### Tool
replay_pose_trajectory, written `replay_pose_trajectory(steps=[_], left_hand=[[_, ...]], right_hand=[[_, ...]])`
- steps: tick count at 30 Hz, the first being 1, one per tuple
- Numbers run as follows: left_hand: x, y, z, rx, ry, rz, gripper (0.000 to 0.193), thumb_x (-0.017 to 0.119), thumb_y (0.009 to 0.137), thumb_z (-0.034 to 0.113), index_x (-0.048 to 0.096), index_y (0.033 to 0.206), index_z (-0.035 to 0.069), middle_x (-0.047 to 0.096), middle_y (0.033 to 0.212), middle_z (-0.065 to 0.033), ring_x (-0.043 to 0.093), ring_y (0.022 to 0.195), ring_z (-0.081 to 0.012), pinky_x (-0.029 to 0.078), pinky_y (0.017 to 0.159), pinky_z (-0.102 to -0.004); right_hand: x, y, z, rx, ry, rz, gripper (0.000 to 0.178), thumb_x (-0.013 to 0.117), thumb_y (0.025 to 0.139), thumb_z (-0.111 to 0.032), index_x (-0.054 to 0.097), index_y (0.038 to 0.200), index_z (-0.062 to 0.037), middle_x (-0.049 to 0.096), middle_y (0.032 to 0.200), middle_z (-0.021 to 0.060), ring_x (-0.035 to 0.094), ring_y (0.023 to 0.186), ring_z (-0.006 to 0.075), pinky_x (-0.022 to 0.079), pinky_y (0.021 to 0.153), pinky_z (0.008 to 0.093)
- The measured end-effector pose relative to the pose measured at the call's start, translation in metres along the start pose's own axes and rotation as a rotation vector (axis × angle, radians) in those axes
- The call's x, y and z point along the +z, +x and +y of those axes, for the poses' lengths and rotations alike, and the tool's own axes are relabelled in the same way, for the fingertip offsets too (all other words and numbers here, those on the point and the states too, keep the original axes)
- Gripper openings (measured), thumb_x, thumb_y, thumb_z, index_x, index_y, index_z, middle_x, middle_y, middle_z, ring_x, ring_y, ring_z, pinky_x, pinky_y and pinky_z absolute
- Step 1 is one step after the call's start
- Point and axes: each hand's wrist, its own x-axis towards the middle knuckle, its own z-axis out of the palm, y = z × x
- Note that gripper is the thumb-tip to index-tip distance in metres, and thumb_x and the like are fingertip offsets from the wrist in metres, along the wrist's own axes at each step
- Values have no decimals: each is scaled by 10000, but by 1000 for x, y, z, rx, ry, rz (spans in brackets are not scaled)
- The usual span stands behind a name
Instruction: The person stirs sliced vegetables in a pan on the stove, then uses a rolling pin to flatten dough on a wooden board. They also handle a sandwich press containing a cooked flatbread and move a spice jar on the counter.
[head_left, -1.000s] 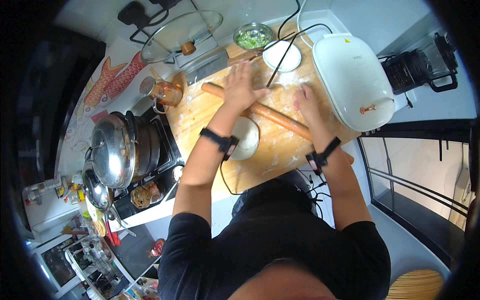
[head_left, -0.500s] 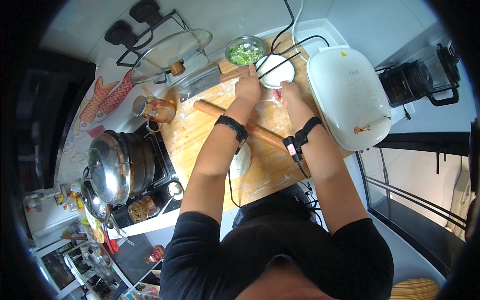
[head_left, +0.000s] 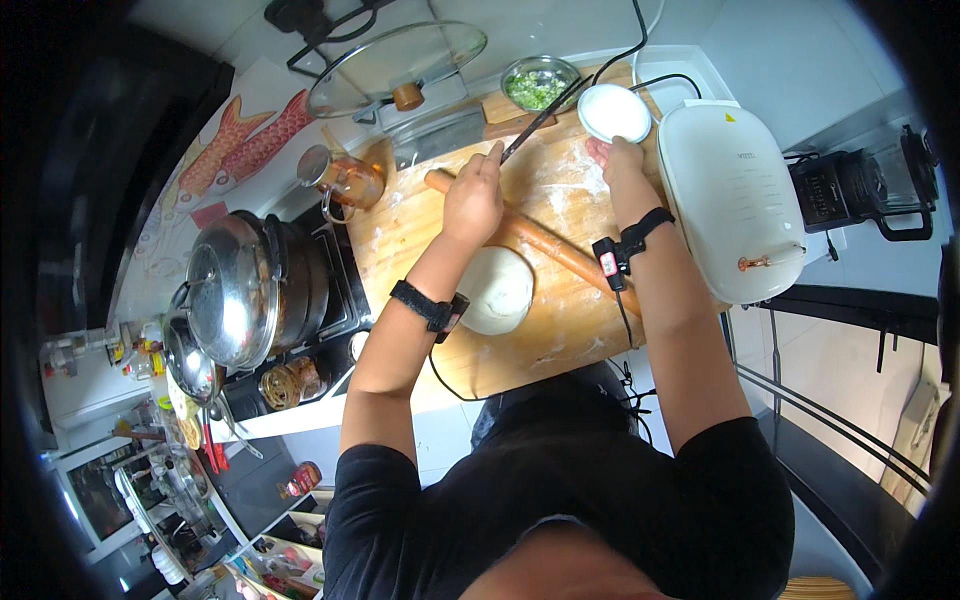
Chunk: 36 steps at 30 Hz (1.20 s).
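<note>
My left hand (head_left: pixel 474 196) is closed on dark chopsticks (head_left: pixel 546 118), which slant away to the right toward the metal bowl. Below that hand a wooden rolling pin (head_left: pixel 560 250) lies diagonally across the floured wooden board (head_left: pixel 400 235). My right hand (head_left: pixel 622 168) grips the near edge of a small white dish (head_left: pixel 613 113) at the board's far right; its contents look white. Between my forearms rests a smooth round of pale dough (head_left: pixel 497 290), nearer to me than the rolling pin.
Chopped greens fill a metal bowl (head_left: pixel 540 84) at the back, beside a broad knife blade (head_left: pixel 440 138). A glass jug (head_left: pixel 341 182) and a large steamer pot (head_left: pixel 235 290) stand left. To the right is a white electric griddle (head_left: pixel 733 200). Black cables cross behind the dish.
The view has shifted. My left hand has drawn back leftward with the chopsticks, away from the dish. My right hand and the dish have moved slightly right and away. More dough shows.
</note>
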Motion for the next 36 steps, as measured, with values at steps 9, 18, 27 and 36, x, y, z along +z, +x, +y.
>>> replay_pose_trajectory(steps=[9, 18, 27, 36], left_hand=[[-4, -81, 36, 151, -333, 103, 504, 570, 732, -24, 501, 1230, 10, 591, 973, -182, 586, 840, -345, 490, 748, -386], [-19, -136, -20, -233, -113, -153, 539, 681, 773, 303, 535, 1207, 19, 569, 1147, -200, 522, 1084, -340, 414, 932, -393], [19, -125, -49, -550, -208, -413, 575, 780, 669, 299, 517, 1097, 19, 569, 1068, -221, 574, 978, -335, 466, 849, -361], [44, -55, 2, 27, -493, -453, 394, 717, 729, 81, 538, 1079, 66, 618, 1034, -94, 596, 954, -221, 466, 844, -315]], right_hand=[[-53, -195, 42, 144, -158, -548, 324, 554, 900, -244, 523, 1130, -18, 602, 1115, 151, 558, 1059, 217, 414, 934, 350], [-129, -192, -5, -708, -1350, -404, 203, 549, 874, -246, 580, 906, -48, 584, 787, 104, 555, 713, 272, 456, 695, 428], [-174, -177, 33, -916, -1946, -370, 359, 669, 718, -290, 557, 956, -46, 575, 946, 132, 530, 951, 315, 450, 824, 402], [-223, -234, -11, -940, -1510, -191, 342, 679, 642, -193, 538, 925, -62, 556, 844, 130, 560, 781, 337, 465, 664, 426]])
